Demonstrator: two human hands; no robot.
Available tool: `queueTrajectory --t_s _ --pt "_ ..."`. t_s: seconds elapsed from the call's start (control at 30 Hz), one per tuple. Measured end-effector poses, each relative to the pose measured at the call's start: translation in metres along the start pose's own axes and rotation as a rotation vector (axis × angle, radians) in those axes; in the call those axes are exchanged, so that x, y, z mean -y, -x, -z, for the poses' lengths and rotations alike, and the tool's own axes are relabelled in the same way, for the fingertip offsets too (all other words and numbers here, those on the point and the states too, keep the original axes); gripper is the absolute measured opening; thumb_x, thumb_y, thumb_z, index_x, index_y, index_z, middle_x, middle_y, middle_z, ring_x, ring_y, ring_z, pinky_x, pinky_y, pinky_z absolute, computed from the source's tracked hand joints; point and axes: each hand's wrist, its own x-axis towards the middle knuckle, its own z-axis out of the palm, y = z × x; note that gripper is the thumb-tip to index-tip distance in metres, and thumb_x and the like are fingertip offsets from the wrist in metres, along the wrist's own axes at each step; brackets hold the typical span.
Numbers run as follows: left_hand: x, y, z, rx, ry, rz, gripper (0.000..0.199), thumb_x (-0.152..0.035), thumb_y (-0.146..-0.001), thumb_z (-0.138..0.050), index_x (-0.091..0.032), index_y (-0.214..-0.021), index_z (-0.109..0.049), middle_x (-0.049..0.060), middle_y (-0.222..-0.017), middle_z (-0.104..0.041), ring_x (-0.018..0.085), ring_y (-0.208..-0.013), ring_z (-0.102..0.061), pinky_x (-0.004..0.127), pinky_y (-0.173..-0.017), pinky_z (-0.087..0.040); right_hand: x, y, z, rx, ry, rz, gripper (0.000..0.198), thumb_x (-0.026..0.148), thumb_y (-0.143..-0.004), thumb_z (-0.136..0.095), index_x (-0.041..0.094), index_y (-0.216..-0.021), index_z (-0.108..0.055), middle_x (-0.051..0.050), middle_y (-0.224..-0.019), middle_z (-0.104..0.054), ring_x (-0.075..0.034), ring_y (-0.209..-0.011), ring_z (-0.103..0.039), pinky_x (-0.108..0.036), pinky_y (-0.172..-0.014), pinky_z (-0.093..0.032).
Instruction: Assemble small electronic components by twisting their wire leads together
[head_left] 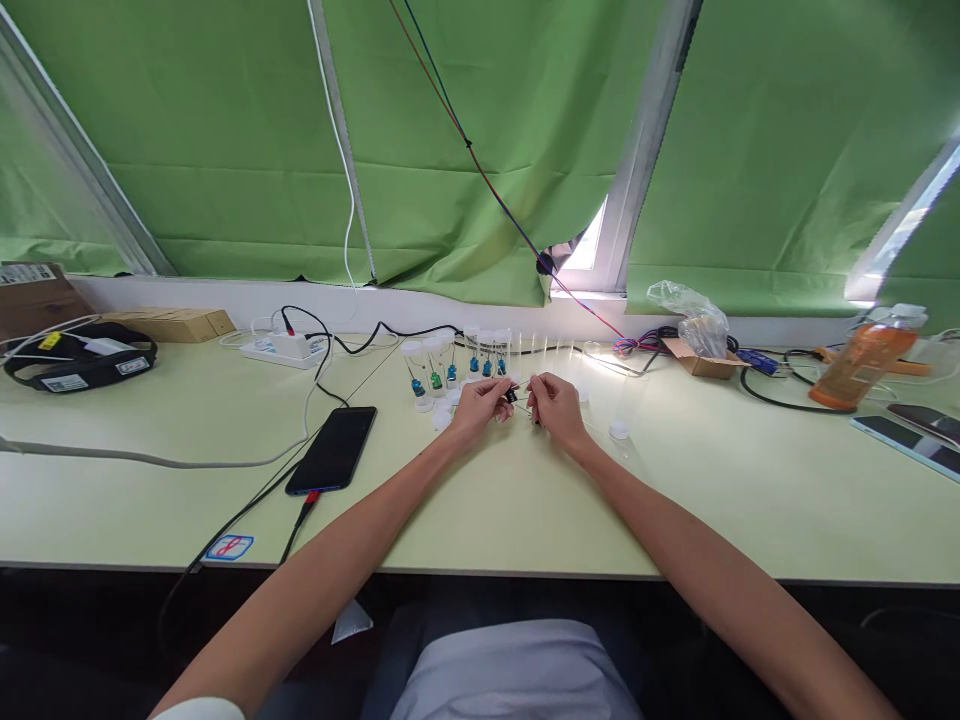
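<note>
My left hand (pixel 480 408) pinches a small black piece with white markings (pixel 511 396) just above the table. Close beside it on the right, my right hand (pixel 555 408) is closed, fingertips together; what it grips is too small to make out. Thin pale lines show between the two hands. Behind my left hand stand several clear tubes (pixel 435 352) holding blue or green pieces with thin wires. More clear tubes (pixel 536 345) stand behind my right hand. White round caps (pixel 424 404) lie near my left hand, and another white cap (pixel 619 430) is right of my right wrist.
A black phone (pixel 334 450) with a cable lies left. Behind it is a white power strip (pixel 281 348). A black strap (pixel 81 358) and cardboard box (pixel 172 323) are far left. Right are an open carton (pixel 701 360), an orange bottle (pixel 862 362) and another phone (pixel 907 447).
</note>
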Motion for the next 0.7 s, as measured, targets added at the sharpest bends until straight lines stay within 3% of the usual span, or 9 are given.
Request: queueTrajectory --t_s 0.7 --pt "0.0005 0.0012 0.0028 0.046 -0.177 -0.111 0.034 -0.049 -0.074 -0.071 -0.015 -0.078 -0.071 0.001 -0.059 -0.059 0.009 -0.048 -0.043 0.027 -0.054 -0.034 -0.0017 -0.0003 -0.0002 0.003 -0.019 -0.040 0.043 0.059 -0.086 -0.051 0.019 -0.070 -0.056 0.002 -0.055 -0.055 -0.009 -0.037 -0.047 -0.022 -0.037 -0.036"
